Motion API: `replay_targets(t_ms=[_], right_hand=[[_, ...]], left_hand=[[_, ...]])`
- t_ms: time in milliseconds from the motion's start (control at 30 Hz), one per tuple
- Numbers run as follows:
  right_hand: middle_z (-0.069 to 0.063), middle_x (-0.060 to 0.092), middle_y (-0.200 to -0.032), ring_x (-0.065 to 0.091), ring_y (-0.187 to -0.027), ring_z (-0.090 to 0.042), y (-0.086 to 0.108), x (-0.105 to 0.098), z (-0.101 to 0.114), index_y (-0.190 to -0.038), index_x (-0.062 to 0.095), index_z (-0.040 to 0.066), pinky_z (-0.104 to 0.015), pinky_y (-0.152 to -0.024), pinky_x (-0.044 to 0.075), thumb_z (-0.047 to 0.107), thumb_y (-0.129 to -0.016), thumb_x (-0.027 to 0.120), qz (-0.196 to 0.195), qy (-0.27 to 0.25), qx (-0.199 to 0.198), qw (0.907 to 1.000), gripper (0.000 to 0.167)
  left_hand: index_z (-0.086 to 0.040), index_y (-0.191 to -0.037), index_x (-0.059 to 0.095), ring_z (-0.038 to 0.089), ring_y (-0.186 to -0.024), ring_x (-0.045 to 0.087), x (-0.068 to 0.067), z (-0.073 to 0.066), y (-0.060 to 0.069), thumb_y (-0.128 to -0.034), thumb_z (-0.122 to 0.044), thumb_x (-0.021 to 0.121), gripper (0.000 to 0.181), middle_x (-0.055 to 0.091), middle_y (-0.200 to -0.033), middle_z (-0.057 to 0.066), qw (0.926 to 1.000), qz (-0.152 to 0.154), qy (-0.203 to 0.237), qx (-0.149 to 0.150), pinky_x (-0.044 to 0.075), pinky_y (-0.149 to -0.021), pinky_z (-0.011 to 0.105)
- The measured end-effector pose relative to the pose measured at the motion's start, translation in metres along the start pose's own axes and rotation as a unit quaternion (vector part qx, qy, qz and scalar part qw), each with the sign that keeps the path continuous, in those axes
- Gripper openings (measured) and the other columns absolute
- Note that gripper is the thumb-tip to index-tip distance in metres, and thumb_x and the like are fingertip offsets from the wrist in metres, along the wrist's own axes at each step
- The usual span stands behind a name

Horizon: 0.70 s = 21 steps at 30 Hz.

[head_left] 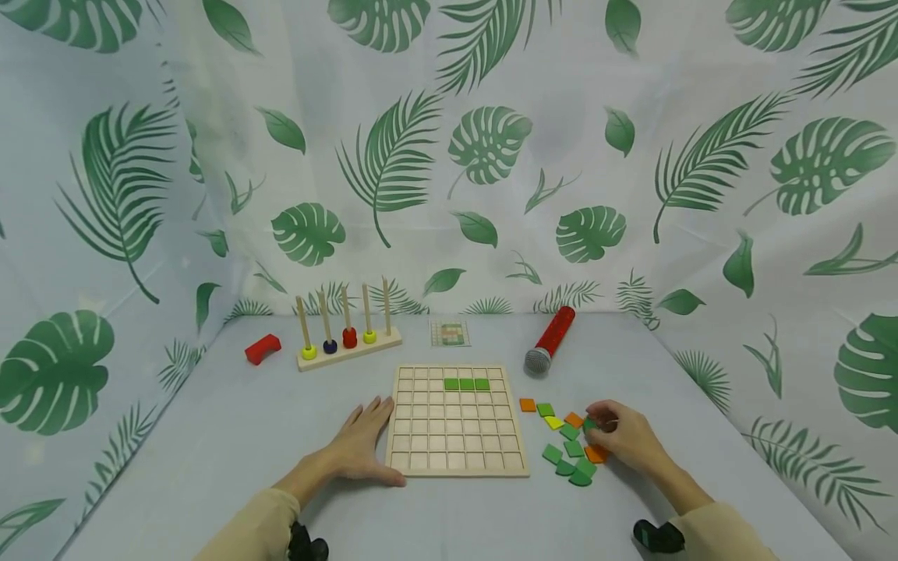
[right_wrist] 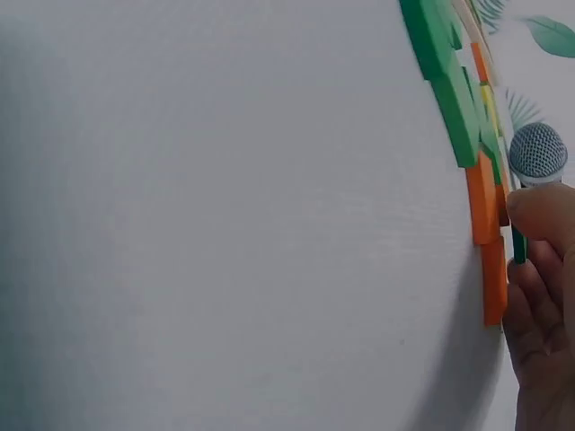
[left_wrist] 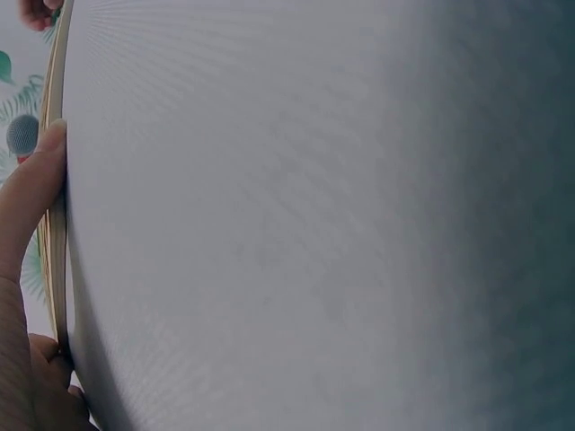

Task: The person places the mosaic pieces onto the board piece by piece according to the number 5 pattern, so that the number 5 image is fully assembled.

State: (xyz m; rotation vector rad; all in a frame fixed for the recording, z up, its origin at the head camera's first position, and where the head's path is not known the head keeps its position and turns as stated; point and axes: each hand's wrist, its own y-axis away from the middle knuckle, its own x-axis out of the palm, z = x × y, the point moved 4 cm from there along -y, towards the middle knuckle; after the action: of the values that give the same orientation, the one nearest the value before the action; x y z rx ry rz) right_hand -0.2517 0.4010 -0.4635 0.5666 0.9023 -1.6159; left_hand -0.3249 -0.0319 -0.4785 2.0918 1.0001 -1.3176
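On the pale table (head_left: 245,436) sits a gridded wooden board (head_left: 456,438). The left hand (head_left: 359,446), spread wide, touches its left edge; to the right, the right hand (head_left: 631,438) is pinched narrow. Beyond lies a card (head_left: 450,333), its print too small to read. Three green squares (head_left: 466,384) fill second-row cells; the right hand holds a green piece (right_wrist: 519,244) by loose tiles (head_left: 552,453).

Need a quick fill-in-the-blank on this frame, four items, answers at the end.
1. In the grid board, ____ green tiles sit side by side.
2. The right hand pinches a piece whose colour is ____.
3. The peg rack has ____ upright pegs.
4. The microphone handle is ____.

Missing words: three; green; five; red.
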Motion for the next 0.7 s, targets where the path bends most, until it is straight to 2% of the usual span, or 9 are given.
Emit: replay_targets(t_ms=[233, 567, 700], right_hand=[[-0.010, 0.064, -0.101, 0.062, -0.092, -0.026, -0.017, 0.006, 0.016, -0.111, 0.061, -0.001, -0.040, -0.082, 0.053, 0.007, -0.080, 0.073, -0.008, -0.030, -0.002, 0.9995, 0.034], [-0.011, 0.065, -0.100, 0.062, -0.089, -0.026, -0.052, 0.043, 0.066, -0.108, 0.062, -0.005, -0.039, -0.079, 0.054, 0.002, -0.078, 0.072, 0.002, -0.065, -0.081, 0.9945, 0.032], [-0.010, 0.065, -0.098, 0.063, -0.088, -0.024, -0.064, 0.060, 0.084, -0.107, 0.063, -0.004, -0.038, -0.078, 0.053, 0.000, -0.077, 0.073, 0.008, -0.080, -0.101, 0.9916, 0.032]], left_hand=[[0.000, -0.149, 0.019, 0.032, -0.142, 0.011, 0.000, 0.001, 0.000, -0.0574, -0.074, 0.071, 0.129, 0.020, -0.154, 0.016, 1.0000, 0.002, -0.001, -0.003, 0.006, -0.113, 0.051], [0.001, -0.149, 0.019, 0.033, -0.142, 0.011, 0.000, 0.001, 0.000, -0.0583, -0.072, 0.071, 0.128, 0.020, -0.154, 0.015, 1.0000, -0.001, 0.001, 0.005, 0.006, -0.113, 0.051], [0.002, -0.149, 0.019, 0.034, -0.142, 0.011, -0.001, 0.000, 0.001, -0.0588, -0.071, 0.072, 0.128, 0.020, -0.154, 0.016, 1.0000, -0.003, 0.000, 0.008, 0.007, -0.113, 0.052]])
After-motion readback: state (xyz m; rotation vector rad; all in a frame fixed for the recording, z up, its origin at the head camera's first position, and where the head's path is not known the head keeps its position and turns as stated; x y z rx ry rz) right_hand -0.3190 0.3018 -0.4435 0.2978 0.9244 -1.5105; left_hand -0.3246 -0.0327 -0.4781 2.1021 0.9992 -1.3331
